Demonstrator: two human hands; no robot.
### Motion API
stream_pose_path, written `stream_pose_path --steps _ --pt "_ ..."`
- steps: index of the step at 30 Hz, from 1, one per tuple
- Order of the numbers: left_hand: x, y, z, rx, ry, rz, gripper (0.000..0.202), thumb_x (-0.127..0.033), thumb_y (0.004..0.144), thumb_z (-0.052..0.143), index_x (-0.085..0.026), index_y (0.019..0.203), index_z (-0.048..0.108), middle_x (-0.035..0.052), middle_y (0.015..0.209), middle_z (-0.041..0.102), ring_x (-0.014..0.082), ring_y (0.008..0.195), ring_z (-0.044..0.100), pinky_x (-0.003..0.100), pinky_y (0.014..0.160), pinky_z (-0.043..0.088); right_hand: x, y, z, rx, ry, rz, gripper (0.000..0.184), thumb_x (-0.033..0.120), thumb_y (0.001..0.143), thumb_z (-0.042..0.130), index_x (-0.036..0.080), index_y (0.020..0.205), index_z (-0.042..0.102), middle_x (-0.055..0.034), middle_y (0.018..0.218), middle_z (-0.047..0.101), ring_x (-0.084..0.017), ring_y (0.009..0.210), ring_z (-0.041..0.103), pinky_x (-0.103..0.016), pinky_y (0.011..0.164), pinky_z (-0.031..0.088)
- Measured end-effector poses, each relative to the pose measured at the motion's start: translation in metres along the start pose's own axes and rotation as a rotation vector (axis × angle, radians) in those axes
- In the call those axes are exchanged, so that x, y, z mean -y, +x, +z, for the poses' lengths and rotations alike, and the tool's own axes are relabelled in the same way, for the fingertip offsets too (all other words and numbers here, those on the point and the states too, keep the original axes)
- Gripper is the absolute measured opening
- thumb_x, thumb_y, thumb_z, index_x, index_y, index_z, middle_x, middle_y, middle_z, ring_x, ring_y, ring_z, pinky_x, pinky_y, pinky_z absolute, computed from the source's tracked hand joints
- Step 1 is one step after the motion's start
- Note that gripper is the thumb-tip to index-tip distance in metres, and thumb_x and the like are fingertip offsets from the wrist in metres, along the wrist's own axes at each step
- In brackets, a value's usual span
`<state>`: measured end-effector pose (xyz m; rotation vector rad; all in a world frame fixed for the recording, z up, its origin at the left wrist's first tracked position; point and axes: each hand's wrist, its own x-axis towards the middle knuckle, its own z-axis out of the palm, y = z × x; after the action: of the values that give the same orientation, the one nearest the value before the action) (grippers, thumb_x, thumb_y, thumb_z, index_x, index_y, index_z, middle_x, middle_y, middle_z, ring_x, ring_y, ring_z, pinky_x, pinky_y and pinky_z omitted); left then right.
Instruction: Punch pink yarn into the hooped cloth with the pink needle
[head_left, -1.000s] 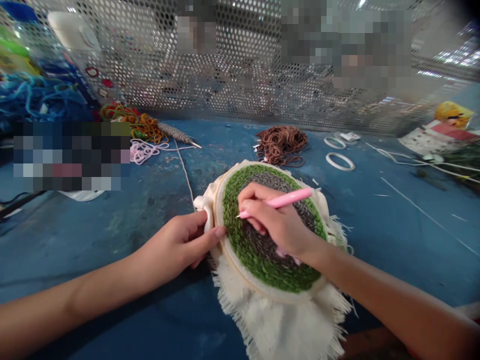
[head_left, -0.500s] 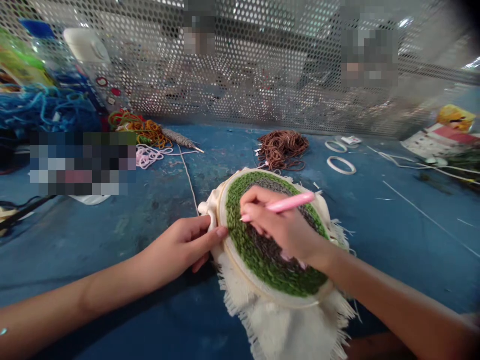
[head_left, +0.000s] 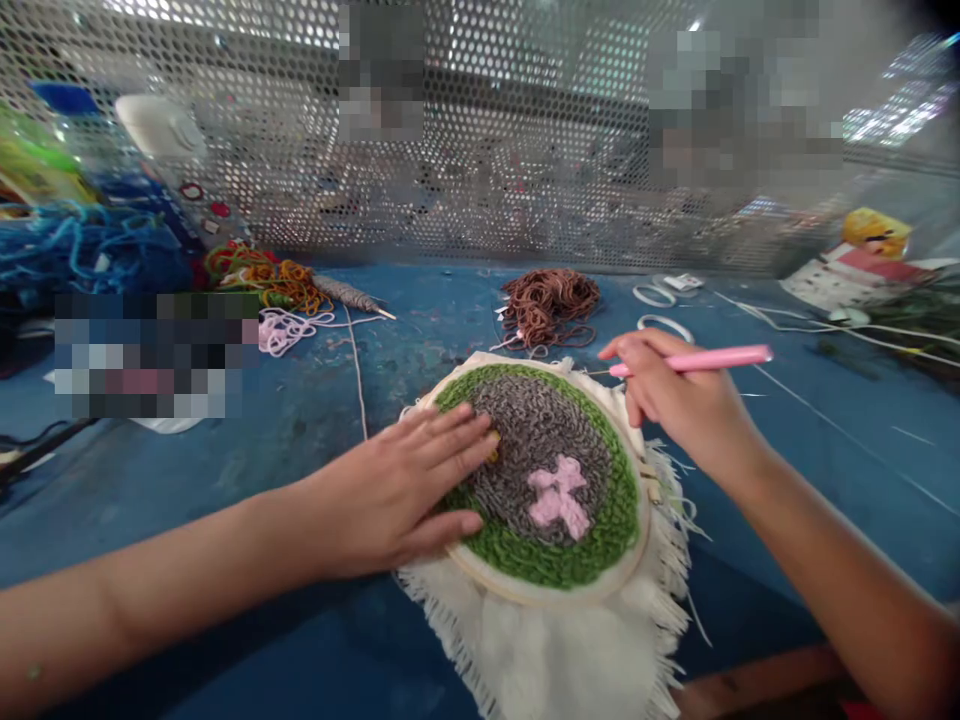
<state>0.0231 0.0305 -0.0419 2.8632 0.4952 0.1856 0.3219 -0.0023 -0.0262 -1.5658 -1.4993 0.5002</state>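
A round wooden embroidery hoop point(head_left: 541, 592) lies on the table, stretching a white fringed cloth point(head_left: 555, 660). Its looped yarn has a green border point(head_left: 600, 545), a grey-brown middle point(head_left: 525, 430) and a pink cross-like patch point(head_left: 557, 497). My left hand point(head_left: 397, 490) rests flat across the hoop's left side, its fingertips on the grey-brown loops. My right hand point(head_left: 686, 395) is shut on a pink punch needle point(head_left: 694, 360), holding it just above the hoop's upper right rim.
Behind the hoop lie a tangle of brown yarn point(head_left: 547, 308), pink yarn point(head_left: 281, 332), orange yarn point(head_left: 262, 282), and white rings point(head_left: 664, 325). Blue yarn point(head_left: 75, 250) heaps at the left. A perforated metal screen point(head_left: 450, 150) stands along the blue table's point(head_left: 225, 450) back.
My right hand has lifted off the hoop and moved right with the needle, uncovering the pink patch. My left hand has moved from the hoop's rim onto the yarn loops.
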Motion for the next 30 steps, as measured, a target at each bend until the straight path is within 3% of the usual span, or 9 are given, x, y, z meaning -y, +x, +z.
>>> stream_pose_path --steps 2,5,8,11,13,15,21,26,30 --pt "-0.002 0.005 0.004 0.105 -0.032 0.022 0.062 -0.048 0.095 0.032 -0.019 0.148 0.022 0.0100 0.154 0.023 0.0244 0.143 0.018 0.043 0.116 0.009 -0.008 -0.006 -0.005 0.030 -0.163 0.008 0.027 0.044 0.090 0.051 0.020 0.094 0.064 0.0019 0.050 0.058 -0.013 0.048 0.058 -0.026 0.049 0.043" --pt "0.004 0.009 0.004 0.150 -0.038 -0.023 0.056 -0.044 0.098 0.027 -0.021 0.149 0.021 0.0070 0.154 0.023 0.0210 0.142 0.019 0.042 0.117 0.008 -0.019 -0.018 -0.012 0.060 -0.345 0.004 0.024 0.041 0.089 0.053 0.022 0.095 0.066 -0.0031 0.073 0.070 -0.016 0.062 0.066 -0.026 0.055 0.047" --pt "0.015 0.014 0.000 0.099 -0.020 0.027 0.051 -0.040 0.098 0.029 -0.022 0.146 0.029 0.0060 0.151 0.033 0.0206 0.141 0.025 0.041 0.116 0.011 -0.028 -0.027 -0.017 0.084 -0.457 -0.011 0.023 0.040 0.089 0.052 0.024 0.097 0.066 -0.0023 0.081 0.072 -0.017 0.069 0.068 -0.025 0.054 0.046" --pt "0.028 0.024 -0.005 -0.033 -0.034 0.024 0.041 -0.033 0.097 0.035 -0.019 0.132 0.050 0.0087 0.132 0.058 0.0211 0.123 0.050 0.039 0.107 0.031 -0.028 -0.031 -0.019 0.103 -0.473 -0.051 0.024 0.040 0.090 0.052 0.025 0.104 0.065 -0.0023 0.087 0.073 -0.018 0.076 0.069 -0.026 0.059 0.047" --pt "0.036 0.034 -0.007 -0.146 -0.047 -0.037 0.035 -0.028 0.096 0.037 -0.016 0.120 0.060 0.0094 0.112 0.067 0.0207 0.105 0.059 0.037 0.094 0.041 -0.021 -0.032 -0.018 0.098 -0.437 -0.083 0.026 0.039 0.091 0.050 0.025 0.107 0.064 -0.0027 0.091 0.073 -0.019 0.080 0.068 -0.028 0.066 0.048" --pt "0.042 0.041 -0.008 -0.192 -0.045 -0.068 0.032 -0.025 0.095 0.040 -0.015 0.113 0.064 0.0093 0.103 0.067 0.0210 0.099 0.059 0.037 0.088 0.043 -0.013 -0.031 -0.016 0.075 -0.364 -0.097 0.027 0.040 0.093 0.046 0.026 0.109 0.063 -0.0027 0.090 0.072 -0.019 0.084 0.067 -0.030 0.073 0.048" --pt "0.039 0.042 0.003 -0.118 -0.030 -0.048 0.027 -0.030 0.093 0.048 -0.024 0.111 0.067 0.0067 0.107 0.060 0.0208 0.102 0.052 0.039 0.089 0.037 0.006 -0.030 -0.003 0.020 -0.062 -0.094 0.019 0.035 0.092 0.046 0.025 0.097 0.062 -0.0007 0.075 0.065 -0.018 0.076 0.062 -0.031 0.074 0.045" --pt "0.033 0.031 0.002 -0.063 -0.068 -0.035 0.028 -0.029 0.094 0.046 -0.028 0.112 0.067 0.0057 0.113 0.057 0.0204 0.104 0.050 0.039 0.090 0.034 0.016 -0.024 0.020 0.253 0.284 0.005 0.019 0.031 0.093 0.040 0.023 0.093 0.058 0.0004 0.073 0.062 -0.016 0.074 0.057 -0.030 0.072 0.043" --pt "0.032 0.027 -0.002 -0.029 -0.072 -0.045 0.031 -0.034 0.094 0.043 -0.033 0.117 0.064 0.0060 0.119 0.054 0.0233 0.107 0.048 0.041 0.090 0.033 0.019 -0.014 0.043 0.380 0.331 0.055 0.016 0.022 0.088 0.043 0.020 0.079 0.057 0.0020 0.059 0.057 -0.013 0.059 0.052 -0.027 0.061 0.039"
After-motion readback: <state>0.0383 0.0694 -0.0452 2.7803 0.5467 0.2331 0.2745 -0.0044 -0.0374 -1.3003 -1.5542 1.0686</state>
